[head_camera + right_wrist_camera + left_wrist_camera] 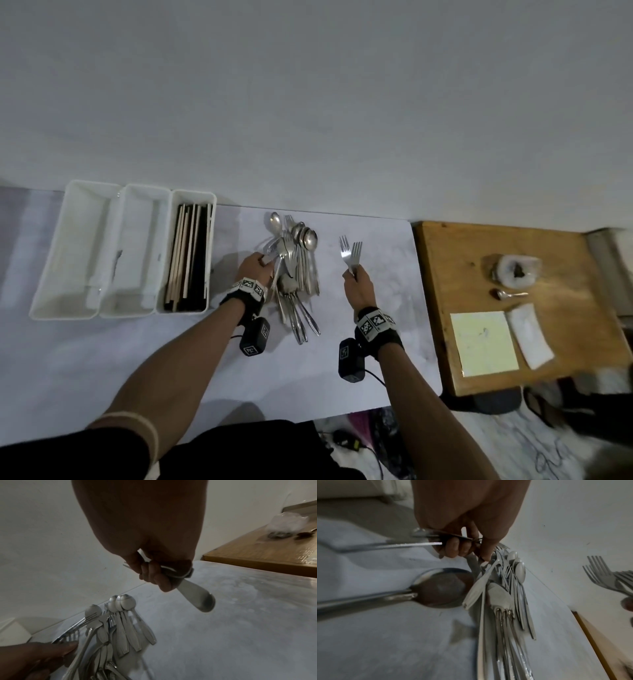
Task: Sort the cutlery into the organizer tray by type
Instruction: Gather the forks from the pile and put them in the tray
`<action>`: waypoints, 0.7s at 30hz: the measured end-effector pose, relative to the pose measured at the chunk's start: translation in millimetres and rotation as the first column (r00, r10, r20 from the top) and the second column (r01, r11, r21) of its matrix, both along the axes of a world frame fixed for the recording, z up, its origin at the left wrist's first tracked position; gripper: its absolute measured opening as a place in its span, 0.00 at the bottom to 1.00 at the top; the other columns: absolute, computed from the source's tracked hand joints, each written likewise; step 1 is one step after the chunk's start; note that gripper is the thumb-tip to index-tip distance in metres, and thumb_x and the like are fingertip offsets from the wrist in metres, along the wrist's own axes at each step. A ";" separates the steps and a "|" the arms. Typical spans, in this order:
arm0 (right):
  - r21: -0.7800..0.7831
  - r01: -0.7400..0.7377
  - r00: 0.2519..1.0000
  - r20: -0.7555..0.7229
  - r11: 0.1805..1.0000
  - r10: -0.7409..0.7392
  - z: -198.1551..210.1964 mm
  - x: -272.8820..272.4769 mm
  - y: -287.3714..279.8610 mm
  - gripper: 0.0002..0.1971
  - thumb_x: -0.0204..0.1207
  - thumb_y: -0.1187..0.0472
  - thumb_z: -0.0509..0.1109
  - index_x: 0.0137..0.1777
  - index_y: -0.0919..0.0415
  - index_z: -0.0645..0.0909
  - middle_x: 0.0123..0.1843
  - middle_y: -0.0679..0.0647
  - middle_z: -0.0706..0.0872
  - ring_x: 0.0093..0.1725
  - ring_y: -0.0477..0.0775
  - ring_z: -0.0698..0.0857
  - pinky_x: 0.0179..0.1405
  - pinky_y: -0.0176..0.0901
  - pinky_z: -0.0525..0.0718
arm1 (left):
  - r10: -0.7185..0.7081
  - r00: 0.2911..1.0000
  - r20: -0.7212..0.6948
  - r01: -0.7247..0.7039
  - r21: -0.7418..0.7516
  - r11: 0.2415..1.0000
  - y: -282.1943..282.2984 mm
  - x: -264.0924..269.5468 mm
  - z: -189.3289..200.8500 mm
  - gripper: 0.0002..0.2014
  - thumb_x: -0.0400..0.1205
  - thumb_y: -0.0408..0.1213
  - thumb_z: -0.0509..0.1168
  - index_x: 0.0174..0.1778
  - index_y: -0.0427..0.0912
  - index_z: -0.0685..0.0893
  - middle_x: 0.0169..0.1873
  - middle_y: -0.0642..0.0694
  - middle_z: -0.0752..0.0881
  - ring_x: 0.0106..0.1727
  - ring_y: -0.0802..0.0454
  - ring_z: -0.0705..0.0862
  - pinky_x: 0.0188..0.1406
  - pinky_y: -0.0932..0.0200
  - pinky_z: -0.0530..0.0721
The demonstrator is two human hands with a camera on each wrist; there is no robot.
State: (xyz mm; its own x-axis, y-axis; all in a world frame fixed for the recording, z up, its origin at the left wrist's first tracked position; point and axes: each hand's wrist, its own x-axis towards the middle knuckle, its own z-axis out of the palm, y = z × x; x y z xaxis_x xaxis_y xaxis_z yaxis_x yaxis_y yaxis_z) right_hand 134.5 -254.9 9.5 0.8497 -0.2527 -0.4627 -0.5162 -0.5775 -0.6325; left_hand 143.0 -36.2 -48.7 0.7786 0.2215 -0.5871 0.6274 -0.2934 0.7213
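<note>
A heap of metal spoons and forks [298, 267] lies mid-table on the white top. My left hand [256, 270] is at the heap's left side, its fingers [453, 547] curled round a few forks [75, 627] whose tines point into the heap. A large spoon [441, 586] sits just below that wrist. My right hand [357, 284], lifted to the right of the heap, grips two forks [350, 251] by their handles [197, 596], tines pointing away. At far left stand three white organizer bins [73, 192]; the right one [193, 196] holds chopsticks [188, 257], the other two look bare.
A wooden table [455, 325] adjoins the right edge and carries a small spoon [508, 294], a plastic bag [517, 272], a yellow sheet [484, 342] and a white napkin [529, 335]. A wall runs right behind the bins and heap.
</note>
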 end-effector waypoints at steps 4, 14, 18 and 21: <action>-0.011 -0.047 0.999 -0.021 0.999 0.047 -2.7 6.7 18.0 0.08 0.82 0.61 0.55 0.53 0.61 0.74 0.45 0.55 0.79 0.44 0.58 0.77 0.44 0.45 0.73 | 0.010 0.999 0.048 -0.011 0.022 1.000 5.6 -2.4 0.6 0.07 0.82 0.33 0.53 0.39 0.45 0.71 0.32 0.42 0.80 0.34 0.44 0.81 0.32 0.50 0.79; -0.085 -0.286 0.953 -0.133 0.955 0.273 -29.4 34.1 69.6 0.15 0.77 0.55 0.67 0.53 0.67 0.82 0.52 0.61 0.89 0.50 0.62 0.86 0.44 0.44 0.80 | 0.202 0.942 0.268 -0.253 0.172 0.952 23.2 0.1 37.2 0.08 0.87 0.40 0.52 0.51 0.40 0.73 0.31 0.44 0.78 0.31 0.42 0.79 0.25 0.55 0.77; -0.111 -0.391 0.909 -0.199 0.913 0.365 -40.8 39.4 82.1 0.14 0.75 0.56 0.72 0.53 0.67 0.83 0.52 0.61 0.89 0.50 0.62 0.88 0.48 0.46 0.84 | 0.367 0.894 0.256 -0.396 0.069 0.916 22.4 -6.9 42.7 0.13 0.86 0.43 0.53 0.58 0.39 0.73 0.44 0.34 0.84 0.46 0.38 0.85 0.48 0.46 0.83; -0.149 -0.484 0.865 -0.227 0.862 0.447 -46.1 39.8 86.9 0.13 0.77 0.58 0.68 0.55 0.66 0.83 0.55 0.61 0.89 0.51 0.60 0.87 0.47 0.44 0.81 | 0.487 0.852 0.195 -0.495 -0.006 0.869 18.4 -18.3 45.6 0.14 0.85 0.40 0.58 0.59 0.32 0.73 0.43 0.37 0.80 0.45 0.41 0.81 0.49 0.50 0.78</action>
State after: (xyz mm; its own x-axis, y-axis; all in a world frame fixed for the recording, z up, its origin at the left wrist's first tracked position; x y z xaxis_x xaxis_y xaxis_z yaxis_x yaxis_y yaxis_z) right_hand 174.3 -168.0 -36.6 0.7978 0.0514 -0.6007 -0.2487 -0.8796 -0.4055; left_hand 124.7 -17.8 -3.1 0.6545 0.6249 -0.4257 0.5553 -0.0151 0.8315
